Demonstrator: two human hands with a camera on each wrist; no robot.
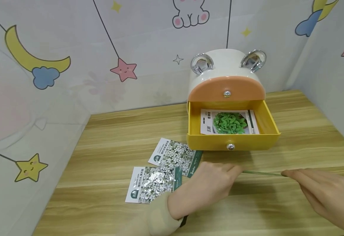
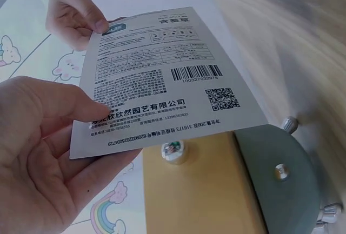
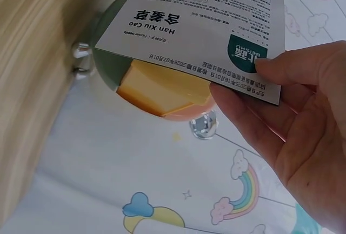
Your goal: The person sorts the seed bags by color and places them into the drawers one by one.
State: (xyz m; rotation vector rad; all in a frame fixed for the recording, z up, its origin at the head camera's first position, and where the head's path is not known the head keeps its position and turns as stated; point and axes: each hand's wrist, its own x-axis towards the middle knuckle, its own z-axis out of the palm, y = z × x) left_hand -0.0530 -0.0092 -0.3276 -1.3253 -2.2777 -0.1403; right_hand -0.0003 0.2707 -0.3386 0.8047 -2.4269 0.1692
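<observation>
On my head feed I'm holding a seed packet (image 1: 262, 173) nearly edge-on at four o'clock: my left hand (image 1: 205, 182) is pinching its nine-o'clock end, my right hand (image 1: 328, 193) its three-o'clock end, fingers narrow on it. At eleven o'clock from it, the yellow drawer (image 1: 254, 143) is standing open, a green-leaf packet (image 1: 230, 123) lying inside; at nine, two white-flower packets (image 1: 154, 183) are resting on the tabletop (image 1: 101, 170).

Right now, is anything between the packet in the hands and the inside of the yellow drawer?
Just the front wall of the yellow drawer: the left hand and right hand hold the packet in front of it. The drawer is pulled open, and nothing else visible blocks the way, though a leafy packet lies inside.
</observation>
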